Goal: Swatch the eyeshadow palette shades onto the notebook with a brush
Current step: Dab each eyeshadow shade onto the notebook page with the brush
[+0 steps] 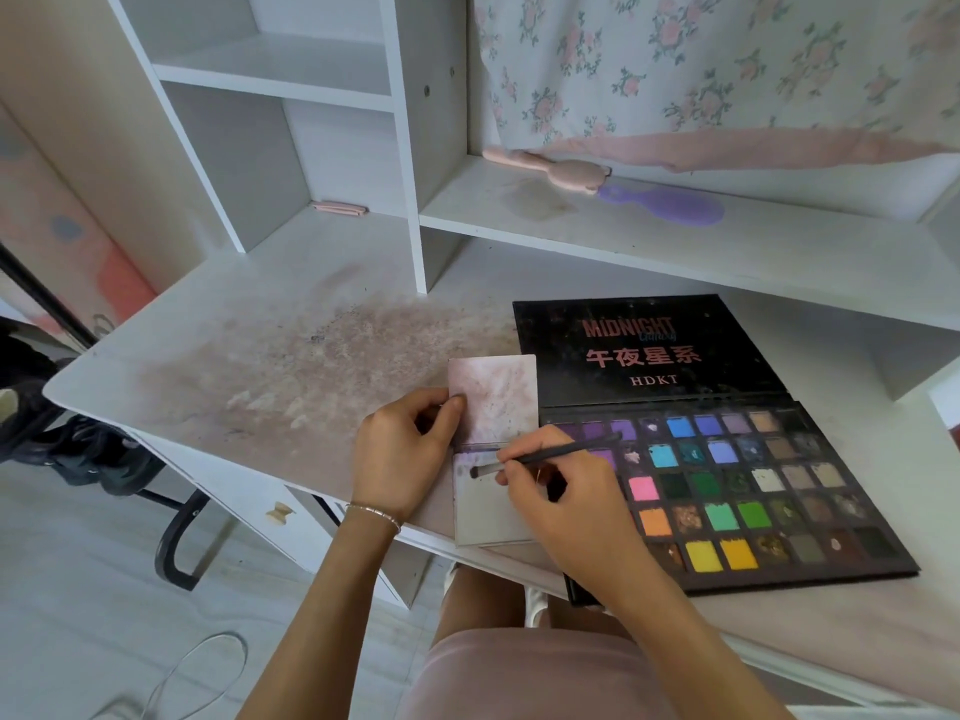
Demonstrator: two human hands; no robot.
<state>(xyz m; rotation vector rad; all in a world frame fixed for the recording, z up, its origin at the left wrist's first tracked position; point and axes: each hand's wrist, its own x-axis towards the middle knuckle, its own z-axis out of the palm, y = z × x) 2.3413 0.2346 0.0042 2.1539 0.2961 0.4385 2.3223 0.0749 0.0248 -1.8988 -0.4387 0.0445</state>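
Observation:
A small open notebook (496, 402) lies on the white desk, its pages smudged pink and purple. My left hand (402, 459) pinches its left edge near the fold. My right hand (561, 504) grips a thin dark brush (566, 450), whose tip touches the lower page just below the fold. To the right lies the open black eyeshadow palette (727, 485) with several rows of coloured pans, its lid flat behind it with red lettering.
The desk (260, 366) is stained with powder left of the notebook. On the shelf behind lie a pink hairbrush (550, 171) and a purple one (665, 202). A pink clip (340, 207) sits in the left cubby. A black chair frame (171, 537) stands at the desk's left.

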